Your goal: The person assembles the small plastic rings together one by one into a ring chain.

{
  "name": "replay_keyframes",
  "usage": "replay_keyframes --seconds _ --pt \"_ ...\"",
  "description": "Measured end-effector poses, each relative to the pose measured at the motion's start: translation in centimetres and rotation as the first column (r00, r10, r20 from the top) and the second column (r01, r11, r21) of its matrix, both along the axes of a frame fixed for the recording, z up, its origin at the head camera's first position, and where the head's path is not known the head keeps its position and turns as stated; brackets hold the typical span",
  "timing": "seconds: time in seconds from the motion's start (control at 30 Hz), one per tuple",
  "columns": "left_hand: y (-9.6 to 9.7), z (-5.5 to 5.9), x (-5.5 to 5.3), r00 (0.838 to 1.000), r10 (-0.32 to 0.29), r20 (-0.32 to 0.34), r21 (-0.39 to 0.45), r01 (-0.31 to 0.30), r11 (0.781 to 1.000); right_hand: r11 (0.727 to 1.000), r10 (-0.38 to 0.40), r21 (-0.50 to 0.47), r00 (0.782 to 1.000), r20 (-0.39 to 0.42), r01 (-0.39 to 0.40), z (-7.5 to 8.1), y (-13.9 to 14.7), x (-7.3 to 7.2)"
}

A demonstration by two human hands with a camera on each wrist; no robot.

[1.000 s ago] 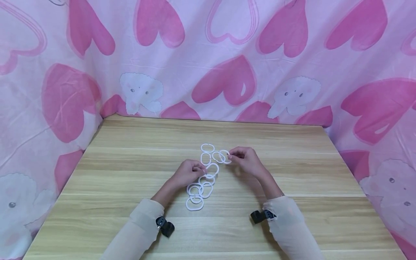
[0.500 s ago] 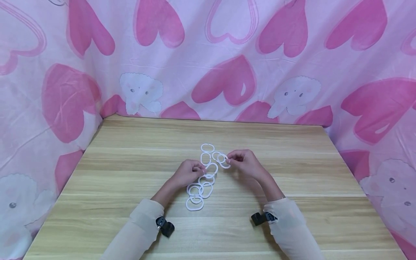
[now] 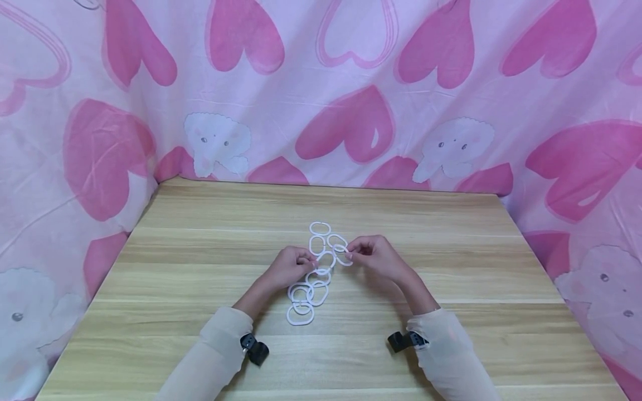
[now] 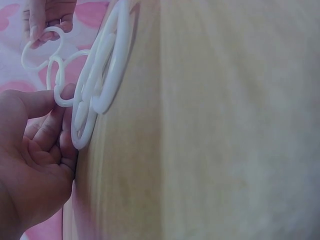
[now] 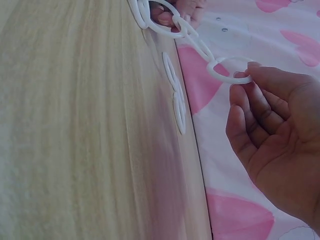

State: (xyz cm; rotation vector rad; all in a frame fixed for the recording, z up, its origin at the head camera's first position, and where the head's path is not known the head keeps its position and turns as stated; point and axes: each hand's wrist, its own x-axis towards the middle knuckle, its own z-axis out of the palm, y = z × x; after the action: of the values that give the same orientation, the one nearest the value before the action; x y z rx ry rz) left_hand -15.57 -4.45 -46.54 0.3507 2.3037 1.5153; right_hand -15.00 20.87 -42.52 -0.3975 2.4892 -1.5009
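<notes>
My left hand (image 3: 290, 267) pinches a white oval plastic chain link (image 3: 327, 252) between thumb and fingertips. From it, a run of several joined links (image 3: 319, 306) trails toward me across the wooden table. With thumb and fingertips, my right hand (image 3: 376, 257) grips another white link (image 5: 225, 80), lifted off the table in the right wrist view. A middle link (image 5: 200, 49) hooks through that one and reaches toward the left hand's link. Whether those two are joined is partly hidden by fingers.
Two more white links, a far one (image 3: 320, 223) and a nearer one (image 3: 310, 245), lie on the table (image 3: 225, 211) beyond my left hand. A pink heart-print curtain (image 3: 346, 122) hangs along the back and sides. Both wrists carry small black cameras (image 3: 258, 352).
My right hand has moved slightly left and toward me, bringing its link closer to the one in my left hand. The left hand stays nearly still.
</notes>
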Motion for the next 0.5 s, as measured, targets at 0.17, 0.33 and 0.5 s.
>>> replay_keyframes --seconds 0.17,0.33,0.5 --pt "0.07 0.08 -0.01 1.000 0.010 0.007 -0.011 -0.010 1.000 1.000 0.014 0.010 1.000 0.003 -0.014 0.16 -0.36 0.29" --pt "0.10 0.13 0.01 1.000 0.010 0.007 -0.015 -0.010 1.000 0.999 0.027 0.016 0.999 0.018 -0.027 0.26 -0.67 0.55" --pt "0.13 0.10 -0.02 1.000 0.011 0.011 -0.012 -0.011 1.000 0.998 0.059 0.009 0.998 0.021 -0.060 0.12 -0.74 0.74"
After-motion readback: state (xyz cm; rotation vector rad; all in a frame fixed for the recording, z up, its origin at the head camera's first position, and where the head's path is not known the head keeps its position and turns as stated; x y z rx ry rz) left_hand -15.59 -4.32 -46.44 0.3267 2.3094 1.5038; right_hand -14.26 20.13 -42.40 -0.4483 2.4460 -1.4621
